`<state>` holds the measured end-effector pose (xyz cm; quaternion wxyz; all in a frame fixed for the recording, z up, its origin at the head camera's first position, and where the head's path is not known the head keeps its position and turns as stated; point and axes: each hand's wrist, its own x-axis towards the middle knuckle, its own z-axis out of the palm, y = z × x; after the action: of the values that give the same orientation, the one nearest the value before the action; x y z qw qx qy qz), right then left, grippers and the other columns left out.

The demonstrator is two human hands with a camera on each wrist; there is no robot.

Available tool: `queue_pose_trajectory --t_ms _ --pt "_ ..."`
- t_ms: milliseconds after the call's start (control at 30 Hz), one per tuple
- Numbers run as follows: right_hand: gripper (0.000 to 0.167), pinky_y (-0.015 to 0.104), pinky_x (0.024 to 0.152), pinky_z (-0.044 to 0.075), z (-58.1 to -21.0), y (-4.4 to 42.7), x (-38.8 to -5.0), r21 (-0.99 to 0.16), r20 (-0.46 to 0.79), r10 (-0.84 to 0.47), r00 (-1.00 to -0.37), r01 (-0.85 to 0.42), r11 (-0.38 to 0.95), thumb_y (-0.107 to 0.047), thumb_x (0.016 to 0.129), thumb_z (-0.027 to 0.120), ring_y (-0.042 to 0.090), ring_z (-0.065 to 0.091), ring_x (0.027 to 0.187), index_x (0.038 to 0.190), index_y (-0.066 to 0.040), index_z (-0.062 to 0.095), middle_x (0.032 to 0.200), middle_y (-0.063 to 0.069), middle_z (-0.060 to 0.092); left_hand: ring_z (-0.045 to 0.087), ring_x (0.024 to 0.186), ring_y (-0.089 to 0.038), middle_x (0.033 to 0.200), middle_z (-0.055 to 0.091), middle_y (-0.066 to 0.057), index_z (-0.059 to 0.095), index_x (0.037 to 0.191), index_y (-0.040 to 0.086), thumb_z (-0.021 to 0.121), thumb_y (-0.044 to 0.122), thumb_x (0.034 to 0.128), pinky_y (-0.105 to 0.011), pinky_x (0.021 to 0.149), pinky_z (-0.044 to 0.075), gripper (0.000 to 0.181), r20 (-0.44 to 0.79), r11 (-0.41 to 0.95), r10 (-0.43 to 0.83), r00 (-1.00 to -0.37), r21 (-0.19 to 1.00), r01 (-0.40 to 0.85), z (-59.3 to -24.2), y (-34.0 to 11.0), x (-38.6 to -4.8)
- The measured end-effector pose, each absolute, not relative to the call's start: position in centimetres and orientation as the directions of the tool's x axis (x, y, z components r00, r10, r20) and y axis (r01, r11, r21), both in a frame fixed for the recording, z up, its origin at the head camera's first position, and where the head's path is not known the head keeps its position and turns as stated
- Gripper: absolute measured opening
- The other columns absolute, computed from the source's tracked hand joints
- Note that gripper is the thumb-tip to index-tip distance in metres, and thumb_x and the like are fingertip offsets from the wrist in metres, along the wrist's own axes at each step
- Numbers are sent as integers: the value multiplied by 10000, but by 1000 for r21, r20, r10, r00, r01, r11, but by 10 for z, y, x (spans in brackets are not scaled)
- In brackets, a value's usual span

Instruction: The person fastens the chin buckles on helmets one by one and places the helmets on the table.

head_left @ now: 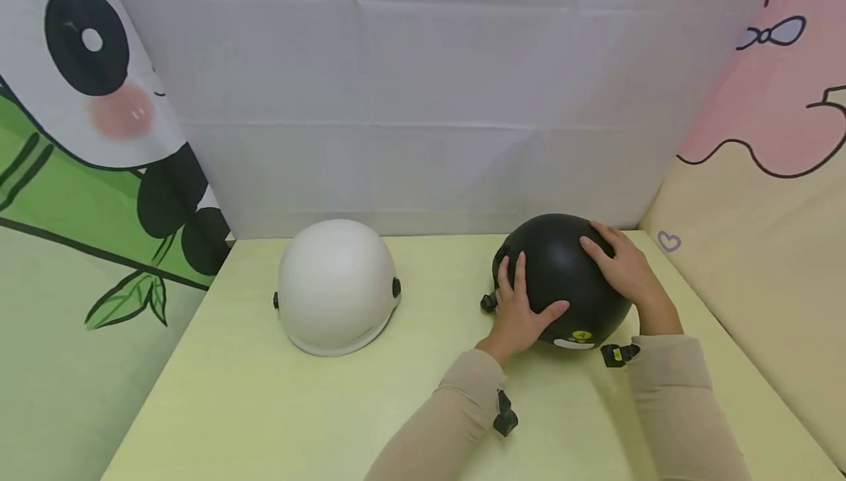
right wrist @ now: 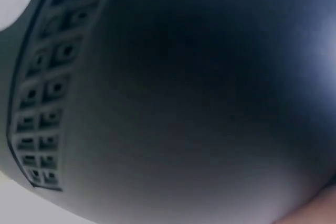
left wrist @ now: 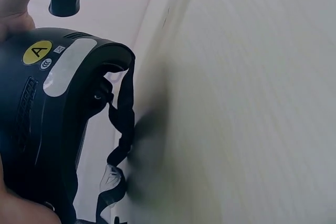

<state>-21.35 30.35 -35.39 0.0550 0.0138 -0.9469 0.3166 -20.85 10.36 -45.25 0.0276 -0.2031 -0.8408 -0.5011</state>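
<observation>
A black helmet (head_left: 562, 268) is between my two hands at the right back of the table. My left hand (head_left: 518, 317) presses its left side, fingers spread and fairly straight, thumb toward the front. Against its upper right side rests my right hand (head_left: 624, 268), fingers extended over the shell. In the left wrist view the helmet's rim stands off the table, tilted, with a dark chin strap (left wrist: 125, 103) hanging down; a yellow "A" sticker (left wrist: 37, 52) marks the shell. The right wrist view is mostly shell, with a patterned vent strip (right wrist: 44, 108) along it.
A white helmet (head_left: 337, 283) sits dome-up on the pale yellow table (head_left: 264, 407), left of the black one. A white sheet (head_left: 410, 99) rises behind the table. Printed cartoon panels flank it on both sides.
</observation>
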Motion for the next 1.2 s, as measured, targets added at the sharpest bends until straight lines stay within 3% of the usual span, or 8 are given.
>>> queue_pose_trajectory --t_ms 467,700,967,1200 --pt "730 721 999 156 -373 336 -219 -574 53 -25 -998 -51 817 -517 1023 360 563 157 1352 1551 -45 184 1524 329 174 218 1365 -468 1598 -154 -1 -143 1536 372 551 639 892 -642 1006 294 984 115 456 338 -934 849 269 -468 136 -207" --pt "727 721 997 160 -374 344 -226 -590 46 -14 -999 -38 807 -525 1024 349 561 155 1353 1553 -54 186 1525 329 172 261 1376 -430 1614 -85 1 -123 1531 410 494 727 861 -626 1039 247 965 88 520 315 -945 817 250 -462 142 -211" --pt "745 708 1010 160 -377 348 -236 -573 24 -23 -999 -33 819 -548 1015 350 553 162 1357 1546 -43 212 1521 333 181 213 1384 -477 1610 -100 -20 -120 1539 389 515 687 882 -658 991 307 961 35 484 321 -947 853 195 -464 146 -212" --pt "740 691 1018 176 -380 354 -243 -528 18 -37 -999 -41 848 -538 1014 373 546 192 1350 1533 -25 245 1505 340 218 273 1363 -476 1616 -47 -71 -113 1550 344 501 673 900 -615 1031 292 953 3 487 364 -932 852 193 -474 149 -214"
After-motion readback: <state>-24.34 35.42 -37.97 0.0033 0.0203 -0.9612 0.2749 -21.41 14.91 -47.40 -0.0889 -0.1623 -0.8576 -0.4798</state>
